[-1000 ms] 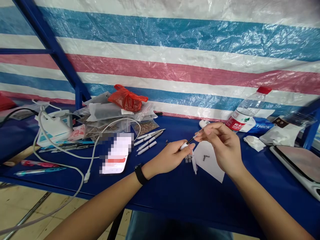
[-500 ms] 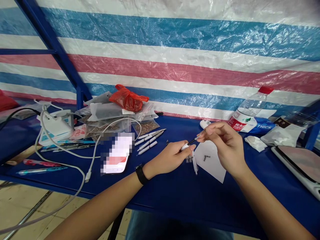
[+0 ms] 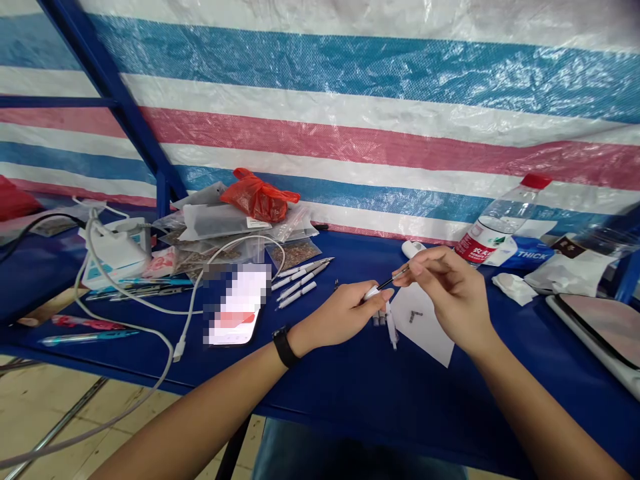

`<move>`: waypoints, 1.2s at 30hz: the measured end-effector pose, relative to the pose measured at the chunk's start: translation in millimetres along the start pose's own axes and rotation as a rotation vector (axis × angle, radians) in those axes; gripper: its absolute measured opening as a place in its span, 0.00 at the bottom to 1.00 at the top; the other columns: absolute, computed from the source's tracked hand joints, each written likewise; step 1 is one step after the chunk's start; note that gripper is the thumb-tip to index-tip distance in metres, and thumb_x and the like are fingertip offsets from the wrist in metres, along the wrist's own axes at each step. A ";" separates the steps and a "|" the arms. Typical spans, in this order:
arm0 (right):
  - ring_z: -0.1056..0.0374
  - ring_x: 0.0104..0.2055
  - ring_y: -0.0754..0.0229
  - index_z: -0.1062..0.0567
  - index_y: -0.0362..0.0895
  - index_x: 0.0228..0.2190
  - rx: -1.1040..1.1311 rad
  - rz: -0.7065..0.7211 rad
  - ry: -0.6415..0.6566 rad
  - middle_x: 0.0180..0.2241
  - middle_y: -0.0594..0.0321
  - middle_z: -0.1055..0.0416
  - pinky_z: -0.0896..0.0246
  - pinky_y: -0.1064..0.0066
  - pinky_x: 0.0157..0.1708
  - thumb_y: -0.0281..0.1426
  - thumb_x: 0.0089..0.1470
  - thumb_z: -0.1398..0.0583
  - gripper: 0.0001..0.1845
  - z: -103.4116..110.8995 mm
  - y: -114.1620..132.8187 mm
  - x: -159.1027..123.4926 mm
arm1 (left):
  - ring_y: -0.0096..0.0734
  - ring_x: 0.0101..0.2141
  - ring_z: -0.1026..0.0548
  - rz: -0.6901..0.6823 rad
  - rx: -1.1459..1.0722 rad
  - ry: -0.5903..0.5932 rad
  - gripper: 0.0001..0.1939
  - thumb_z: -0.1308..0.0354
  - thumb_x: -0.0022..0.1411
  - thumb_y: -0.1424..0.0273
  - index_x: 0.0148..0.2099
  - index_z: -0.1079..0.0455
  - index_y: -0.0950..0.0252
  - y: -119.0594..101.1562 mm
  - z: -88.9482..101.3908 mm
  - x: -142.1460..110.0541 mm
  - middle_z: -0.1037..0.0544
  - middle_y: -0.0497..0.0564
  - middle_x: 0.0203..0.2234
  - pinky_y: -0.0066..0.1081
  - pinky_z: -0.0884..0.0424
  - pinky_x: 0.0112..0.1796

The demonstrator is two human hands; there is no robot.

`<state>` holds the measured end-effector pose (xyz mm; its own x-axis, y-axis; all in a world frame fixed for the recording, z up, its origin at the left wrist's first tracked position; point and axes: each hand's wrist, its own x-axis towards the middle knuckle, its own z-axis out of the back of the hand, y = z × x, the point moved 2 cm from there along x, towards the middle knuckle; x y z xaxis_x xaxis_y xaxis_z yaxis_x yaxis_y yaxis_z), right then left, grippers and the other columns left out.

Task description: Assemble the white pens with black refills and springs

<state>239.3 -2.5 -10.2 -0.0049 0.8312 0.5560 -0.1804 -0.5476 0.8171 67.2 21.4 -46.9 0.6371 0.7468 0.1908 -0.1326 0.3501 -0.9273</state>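
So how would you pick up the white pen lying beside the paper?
I'd pinch the white pen near its lower end, coming from above on the person's own side. It's slim and lies lengthwise, with that end in the open; its far end runs up close to the left hand, and grey pieces crowd its left.
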 end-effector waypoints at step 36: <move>0.36 0.30 0.60 0.20 0.47 0.25 -0.002 -0.455 0.052 0.30 0.64 0.32 0.38 0.66 0.31 0.39 0.42 0.31 0.09 -44.0 -23.4 -21.7 | 0.21 0.23 0.46 0.140 -0.294 -0.241 0.17 0.50 0.74 0.56 0.38 0.50 0.60 2.6 -4.4 -2.6 0.46 0.39 0.25 0.25 0.45 0.25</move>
<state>200.3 -3.4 -48.2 0.0258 0.9909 0.1324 -0.1779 -0.1258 0.9760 68.5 17.9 -51.2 0.4276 0.8991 0.0942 0.0398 0.0854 -0.9955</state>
